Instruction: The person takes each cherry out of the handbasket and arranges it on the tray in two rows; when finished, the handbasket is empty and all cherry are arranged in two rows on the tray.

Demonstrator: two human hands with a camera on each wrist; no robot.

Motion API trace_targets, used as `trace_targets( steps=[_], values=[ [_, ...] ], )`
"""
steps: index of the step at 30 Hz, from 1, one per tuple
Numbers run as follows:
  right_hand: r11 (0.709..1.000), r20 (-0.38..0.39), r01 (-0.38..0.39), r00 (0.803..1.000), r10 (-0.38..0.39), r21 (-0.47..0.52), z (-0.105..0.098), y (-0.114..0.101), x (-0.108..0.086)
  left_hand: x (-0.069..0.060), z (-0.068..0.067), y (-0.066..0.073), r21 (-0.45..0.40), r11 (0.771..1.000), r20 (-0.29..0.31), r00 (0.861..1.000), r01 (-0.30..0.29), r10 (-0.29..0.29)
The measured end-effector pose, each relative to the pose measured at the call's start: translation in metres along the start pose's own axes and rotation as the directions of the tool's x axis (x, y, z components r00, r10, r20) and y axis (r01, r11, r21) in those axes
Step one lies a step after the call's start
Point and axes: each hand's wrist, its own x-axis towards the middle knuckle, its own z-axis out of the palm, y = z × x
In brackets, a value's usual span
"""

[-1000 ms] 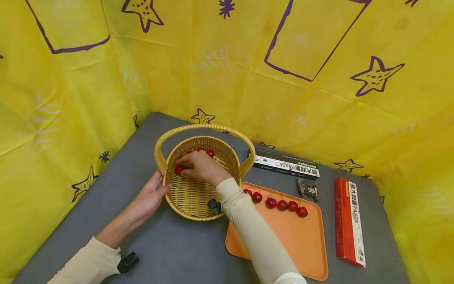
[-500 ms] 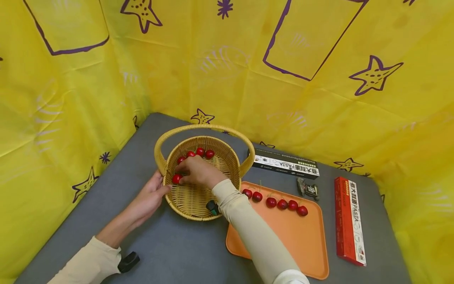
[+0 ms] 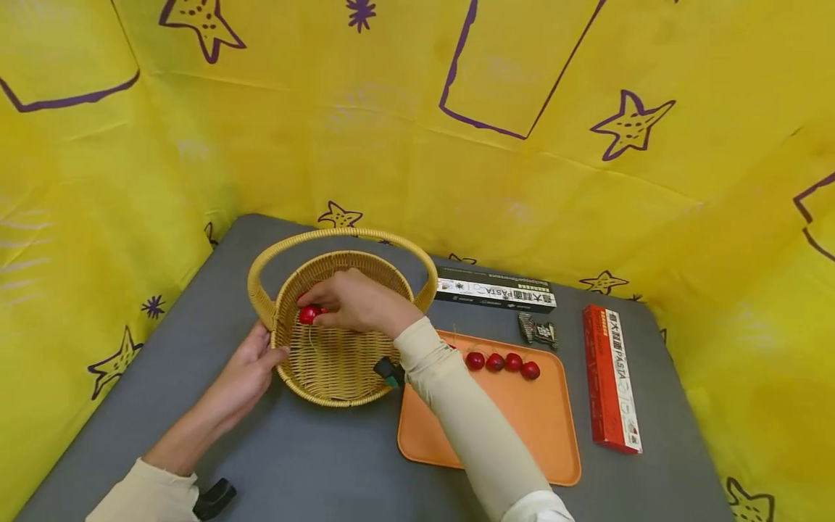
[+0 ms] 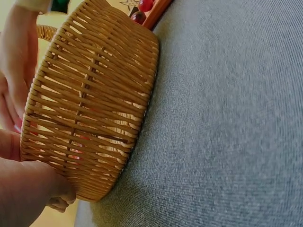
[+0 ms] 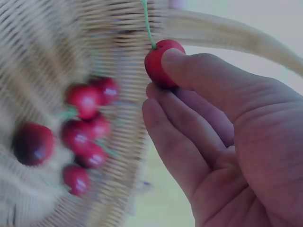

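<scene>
A round wicker basket (image 3: 339,366) with an arched handle stands on the grey table. My left hand (image 3: 244,370) grips its rim at the left, thumb over the edge, fingers outside the wall. Inside the bowl, my right hand (image 3: 359,301) pinches a red cherry (image 5: 161,64) between thumb and fingertips; its green stem points up in the right wrist view. Several more cherries (image 5: 78,135) lie in the basket in that view, mostly hidden behind my right hand in the head view. An orange tray (image 3: 522,442) bears a row of cherries (image 3: 495,362) to the right.
Behind the tray lies a black pasta box (image 3: 496,290), with a small dark wrapped packet (image 3: 538,331) in front of it. A red pasta box (image 3: 609,380) lies right of the tray. Yellow patterned cloth (image 3: 391,145) hangs around the table (image 3: 313,464).
The head view has turned a little to the right. My right hand, earlier with its fingertips at a cherry by the basket's left wall, now holds that cherry slightly higher. The left hand keeps its grip.
</scene>
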Motion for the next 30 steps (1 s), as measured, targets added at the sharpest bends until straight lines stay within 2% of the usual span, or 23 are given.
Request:
trace_targets(
  steps=[3,7,11,13,16,19,21,24,26,30],
  values=[
    [1.0,-0.047,0.024,0.999,-0.024,0.004,-0.014,-0.015,-0.025,-0.004,-0.005,0.0,0.0,1.0,-0.01,1.0,-0.003,0.003],
    [0.993,-0.113,0.013,0.994,0.0,0.12,-0.024,-0.022,-0.073,-0.005,-0.008,-0.002,-0.003,1.0,-0.007,1.0,-0.021,0.021],
    [0.967,-0.194,-0.023,0.978,0.073,0.253,-0.026,-0.009,-0.129,-0.004,-0.009,-0.003,-0.004,0.999,-0.006,0.999,-0.036,0.036],
    [0.954,-0.248,-0.05,0.96,0.127,0.296,-0.027,0.002,-0.158,-0.004,-0.01,-0.004,-0.004,0.999,-0.012,0.999,-0.045,0.045],
    [0.942,-0.354,-0.091,0.912,0.209,0.323,-0.026,0.026,-0.201,-0.004,-0.011,-0.004,-0.009,0.998,-0.013,0.998,-0.058,0.058],
    [0.922,-0.436,-0.177,0.84,0.324,0.344,-0.022,0.051,-0.244,-0.002,-0.011,-0.004,-0.014,0.998,-0.006,0.998,-0.062,0.062],
    [0.894,-0.455,-0.257,0.789,0.413,0.366,-0.017,0.067,-0.272,0.0,-0.01,-0.004,-0.012,0.998,0.0,0.998,-0.061,0.061],
    [0.837,-0.437,-0.37,0.726,0.532,0.404,-0.007,0.09,-0.307,0.001,-0.01,-0.005,-0.008,0.998,0.008,0.998,-0.056,0.056],
    [0.811,-0.428,-0.421,0.697,0.576,0.406,0.001,0.103,-0.325,0.002,-0.01,-0.005,-0.005,0.999,0.014,0.998,-0.054,0.054],
    [0.794,-0.424,-0.47,0.675,0.604,0.385,0.013,0.122,-0.349,0.002,-0.009,-0.007,-0.003,0.998,0.03,0.998,-0.055,0.055]
  ],
)
